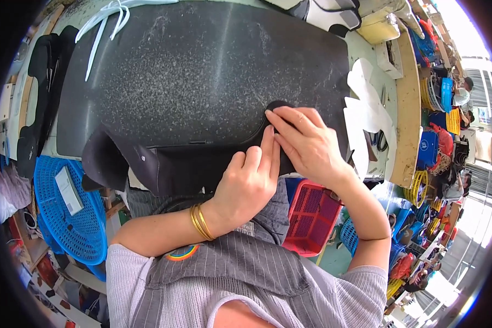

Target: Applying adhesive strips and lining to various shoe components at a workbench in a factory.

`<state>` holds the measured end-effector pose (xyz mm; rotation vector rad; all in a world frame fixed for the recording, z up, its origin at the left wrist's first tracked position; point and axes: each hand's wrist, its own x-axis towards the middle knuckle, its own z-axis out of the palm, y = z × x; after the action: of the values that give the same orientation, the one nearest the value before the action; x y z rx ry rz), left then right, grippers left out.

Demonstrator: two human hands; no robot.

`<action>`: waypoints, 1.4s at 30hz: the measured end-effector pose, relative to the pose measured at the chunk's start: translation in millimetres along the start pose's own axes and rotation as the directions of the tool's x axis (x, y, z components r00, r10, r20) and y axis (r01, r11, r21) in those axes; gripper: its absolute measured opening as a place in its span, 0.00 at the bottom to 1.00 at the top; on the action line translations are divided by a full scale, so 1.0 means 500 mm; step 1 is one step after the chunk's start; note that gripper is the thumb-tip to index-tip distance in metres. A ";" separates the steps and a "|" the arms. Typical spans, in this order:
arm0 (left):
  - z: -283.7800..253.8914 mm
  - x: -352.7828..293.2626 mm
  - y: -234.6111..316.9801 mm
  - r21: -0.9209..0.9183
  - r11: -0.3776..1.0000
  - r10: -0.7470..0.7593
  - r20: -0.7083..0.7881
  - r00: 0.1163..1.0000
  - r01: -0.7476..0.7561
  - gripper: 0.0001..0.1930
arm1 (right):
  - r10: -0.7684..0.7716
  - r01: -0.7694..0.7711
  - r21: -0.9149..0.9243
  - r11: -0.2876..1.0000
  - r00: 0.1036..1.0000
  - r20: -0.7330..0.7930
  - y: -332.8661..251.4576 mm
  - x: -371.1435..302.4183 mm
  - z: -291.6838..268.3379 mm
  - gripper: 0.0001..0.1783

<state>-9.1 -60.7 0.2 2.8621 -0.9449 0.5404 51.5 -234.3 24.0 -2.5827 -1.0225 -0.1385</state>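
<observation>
Black fabric touched by sl. parted R fingers & L fingers.

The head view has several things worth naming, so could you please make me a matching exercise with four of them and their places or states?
Things:
1. black fabric
2. blue basket at the left
3. red basket
4. white cut pieces

Places or states:
A. along the right edge of the dark board
B. partly beneath the left hand and right hand
C. right of the picture's centre, lower than the board
D. holds a flat white box

Pairs: 1-B, 2-D, 3-C, 4-A.
</observation>
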 end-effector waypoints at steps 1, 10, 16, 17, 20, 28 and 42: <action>-0.001 0.003 -0.002 -0.010 1.000 0.009 0.002 1.000 -0.009 0.22 | -0.035 0.034 -0.029 0.999 0.999 -0.019 0.006 0.001 0.003 0.21; -0.006 -0.005 0.005 -0.009 0.999 -0.034 -0.026 0.999 0.034 0.18 | -0.065 0.061 0.048 0.997 0.993 0.096 0.018 -0.001 -0.010 0.27; -0.037 -0.076 -0.033 -0.219 0.975 0.014 -0.049 0.999 -0.025 0.17 | -0.060 0.052 0.049 0.997 0.982 0.176 -0.008 -0.025 -0.017 0.44; -0.039 -0.083 -0.039 -0.211 0.977 0.013 -0.045 0.999 -0.022 0.17 | -0.064 0.055 0.051 0.997 0.980 0.188 -0.017 -0.029 -0.017 0.45; -0.045 -0.097 -0.060 -0.201 0.977 0.068 -0.029 0.997 -0.072 0.18 | -0.065 0.060 0.027 0.998 0.961 0.269 -0.035 -0.043 -0.011 0.46; -0.087 -0.171 -0.184 -0.182 0.948 0.268 0.016 0.963 -0.261 0.17 | -0.049 0.055 -0.016 0.998 0.967 0.248 -0.049 -0.046 -0.015 0.44; -0.128 -0.281 -0.242 -0.160 0.948 0.200 -0.372 0.906 -0.275 0.13 | -0.168 0.172 0.041 0.984 0.982 -0.088 -0.213 0.059 0.092 0.38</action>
<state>-62.4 127.5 14.2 2.3673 -1.2079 0.8814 -1.1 -126.8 19.0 -2.4220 -1.1990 -0.2609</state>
